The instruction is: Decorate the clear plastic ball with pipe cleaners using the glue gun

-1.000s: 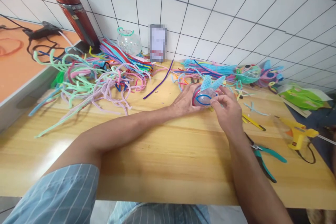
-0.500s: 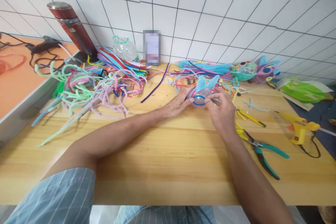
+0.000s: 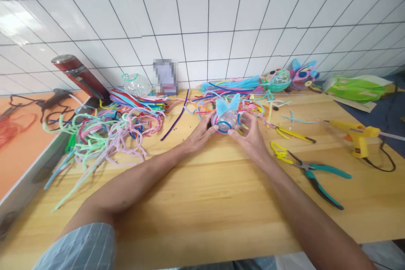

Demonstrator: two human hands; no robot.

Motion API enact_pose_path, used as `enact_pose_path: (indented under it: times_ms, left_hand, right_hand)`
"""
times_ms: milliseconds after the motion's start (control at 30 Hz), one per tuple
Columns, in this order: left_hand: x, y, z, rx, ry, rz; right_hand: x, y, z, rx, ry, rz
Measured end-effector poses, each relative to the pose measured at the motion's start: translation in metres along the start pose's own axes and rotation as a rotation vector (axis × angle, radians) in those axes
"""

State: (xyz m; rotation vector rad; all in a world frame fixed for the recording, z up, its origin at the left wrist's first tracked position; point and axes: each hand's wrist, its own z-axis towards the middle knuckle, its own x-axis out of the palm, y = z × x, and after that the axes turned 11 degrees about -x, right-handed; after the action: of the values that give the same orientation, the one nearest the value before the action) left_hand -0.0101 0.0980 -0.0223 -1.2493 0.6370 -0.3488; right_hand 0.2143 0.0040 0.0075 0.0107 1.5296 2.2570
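Observation:
A clear plastic ball [image 3: 230, 121] with two light-blue pipe-cleaner ears [image 3: 233, 103] sits between my hands in the middle of the table. A blue pipe-cleaner loop [image 3: 225, 122] curves across its front, and another bit of blue shows at its right side. My left hand [image 3: 202, 134] is closed against the ball's left side, its thumb at the lower front. On the other side, my right hand [image 3: 251, 138] has its fingers and thumb curved onto the ball's right edge. The right fingertips are partly hidden.
Green-handled pliers [image 3: 316, 168], a yellow-handled tool [image 3: 295, 134] and a yellow glue gun [image 3: 357, 137] lie rightward. Tangled pipe cleaners [image 3: 95, 135] and a red thermos [image 3: 79, 76] stand left. Finished-looking balls [image 3: 280, 80] and a phone [image 3: 166, 76] line the tiled wall.
The camera view has tilted up and shifted. My right fingers have moved from the front loop to the ball's right side and spread wider; my left hand stays on the ball.

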Motion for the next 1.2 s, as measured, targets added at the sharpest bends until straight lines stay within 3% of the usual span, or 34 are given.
enact_pose_path:
  times_ms: [200, 633, 1200]
  left_hand:
    - [-0.004, 0.001, -0.001, -0.038, 0.059, -0.053]
    - [-0.022, -0.007, -0.004, -0.054, 0.165, -0.032]
    - [-0.018, 0.002, -0.003, -0.052, 0.095, -0.045]
  right_hand:
    - [0.012, -0.003, 0.002, -0.101, -0.027, 0.010]
    - [0.015, -0.005, -0.002, -0.128, -0.052, -0.018]
    - [0.014, -0.012, -0.008, -0.168, -0.070, -0.052]
